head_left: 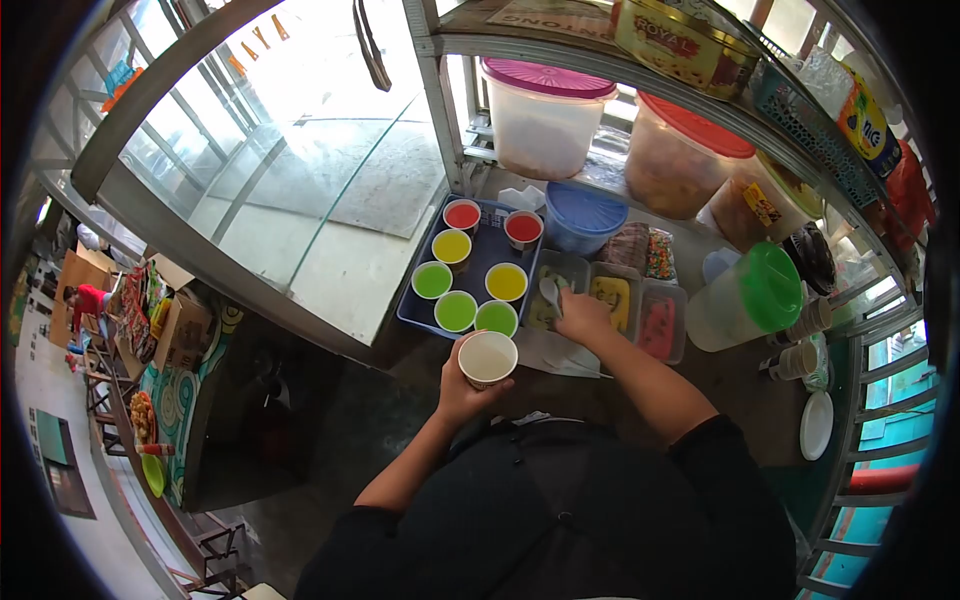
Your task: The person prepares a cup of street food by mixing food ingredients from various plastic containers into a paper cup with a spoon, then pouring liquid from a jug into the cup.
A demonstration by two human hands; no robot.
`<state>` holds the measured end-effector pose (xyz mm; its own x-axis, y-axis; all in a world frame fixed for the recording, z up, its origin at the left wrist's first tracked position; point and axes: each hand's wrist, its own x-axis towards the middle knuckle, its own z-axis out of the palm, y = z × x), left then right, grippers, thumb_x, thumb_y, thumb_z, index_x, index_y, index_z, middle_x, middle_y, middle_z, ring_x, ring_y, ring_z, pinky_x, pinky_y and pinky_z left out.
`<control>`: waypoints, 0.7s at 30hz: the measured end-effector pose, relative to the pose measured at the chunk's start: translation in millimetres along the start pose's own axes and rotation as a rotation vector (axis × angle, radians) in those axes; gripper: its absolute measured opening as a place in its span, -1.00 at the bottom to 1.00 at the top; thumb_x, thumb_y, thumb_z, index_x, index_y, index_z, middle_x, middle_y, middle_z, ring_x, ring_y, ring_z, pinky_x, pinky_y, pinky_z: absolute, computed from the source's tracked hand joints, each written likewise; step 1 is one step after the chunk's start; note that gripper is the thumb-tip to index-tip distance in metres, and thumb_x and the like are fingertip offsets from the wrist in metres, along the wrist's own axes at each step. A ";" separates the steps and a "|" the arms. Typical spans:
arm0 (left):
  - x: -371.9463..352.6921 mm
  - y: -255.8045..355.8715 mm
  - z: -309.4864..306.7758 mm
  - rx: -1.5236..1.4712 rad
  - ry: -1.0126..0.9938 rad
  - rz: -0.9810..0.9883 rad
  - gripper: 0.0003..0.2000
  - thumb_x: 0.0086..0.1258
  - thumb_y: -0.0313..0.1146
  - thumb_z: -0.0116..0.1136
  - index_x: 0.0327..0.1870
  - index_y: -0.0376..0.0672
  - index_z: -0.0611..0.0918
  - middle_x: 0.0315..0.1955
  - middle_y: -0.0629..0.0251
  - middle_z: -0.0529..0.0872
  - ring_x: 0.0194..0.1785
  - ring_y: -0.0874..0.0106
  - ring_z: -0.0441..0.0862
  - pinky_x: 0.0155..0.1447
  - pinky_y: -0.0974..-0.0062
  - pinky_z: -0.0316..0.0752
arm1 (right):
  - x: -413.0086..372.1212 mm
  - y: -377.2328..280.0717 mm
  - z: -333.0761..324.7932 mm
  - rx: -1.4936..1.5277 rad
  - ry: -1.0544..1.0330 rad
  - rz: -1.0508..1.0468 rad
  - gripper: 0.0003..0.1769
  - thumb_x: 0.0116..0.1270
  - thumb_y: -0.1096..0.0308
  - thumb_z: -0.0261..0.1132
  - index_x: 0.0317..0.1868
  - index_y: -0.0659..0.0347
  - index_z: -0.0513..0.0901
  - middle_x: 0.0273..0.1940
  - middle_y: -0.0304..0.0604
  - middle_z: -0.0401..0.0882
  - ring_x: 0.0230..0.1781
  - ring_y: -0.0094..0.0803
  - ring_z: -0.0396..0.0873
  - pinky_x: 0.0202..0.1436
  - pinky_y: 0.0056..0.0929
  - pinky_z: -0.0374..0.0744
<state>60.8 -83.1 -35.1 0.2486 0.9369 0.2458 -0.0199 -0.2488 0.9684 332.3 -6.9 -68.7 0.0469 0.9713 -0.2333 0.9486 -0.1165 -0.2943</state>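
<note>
We can read "ROYAL" on a gold tin (690,48) on the shelf (465,25) and "NICE" on a yellow-and-blue packet (868,128). Our left hand (462,393) grips a paper cup (488,358), pale inside, just in front of the blue tray (481,258). Our right hand (583,318) grasps a pale spoon (549,291) at the left open tub (572,268), whose contents look greenish; the next two tubs hold yellow food (610,297) and red food (658,325). In the tray stand two red-filled cups (462,215), two yellow-filled cups (506,282) and three green-filled cups (456,311).
</note>
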 end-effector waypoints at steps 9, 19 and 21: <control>27.4 8.2 -47.4 0.051 -0.117 0.036 -0.12 0.06 -0.22 0.67 0.39 -0.30 0.39 0.09 0.13 0.71 0.18 0.35 0.69 0.28 0.36 0.55 | -21.2 -0.3 -27.2 -0.049 0.238 -0.101 -0.74 0.20 0.34 0.39 -0.12 0.15 0.56 -0.25 0.00 0.73 -0.16 0.05 0.73 -0.14 0.01 0.64; 78.4 17.4 -47.3 -0.025 -0.163 0.121 -0.09 0.05 -0.23 0.65 0.42 -0.33 0.35 0.21 0.10 0.62 0.22 0.34 0.66 0.32 0.36 0.51 | -51.9 133.6 -26.0 0.433 0.567 0.180 -0.77 0.25 0.37 0.45 -0.08 0.19 0.80 -0.19 -0.04 0.80 -0.17 -0.19 0.80 -0.05 -0.25 0.71; 81.4 9.6 -45.7 -0.066 -0.189 0.103 -0.09 0.05 -0.25 0.64 0.42 -0.33 0.34 0.23 0.11 0.61 0.25 0.34 0.63 0.35 0.35 0.48 | -59.4 146.1 -20.7 0.411 0.567 0.262 -0.80 0.25 0.38 0.45 -0.12 0.19 0.81 -0.18 -0.04 0.80 -0.17 -0.19 0.80 -0.05 -0.25 0.70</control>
<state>36.5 2.0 -3.8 0.4189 0.8433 0.3368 -0.1164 -0.3180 0.9409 474.6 -77.2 -78.6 0.5152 0.8461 0.1370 0.6955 -0.3193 -0.6437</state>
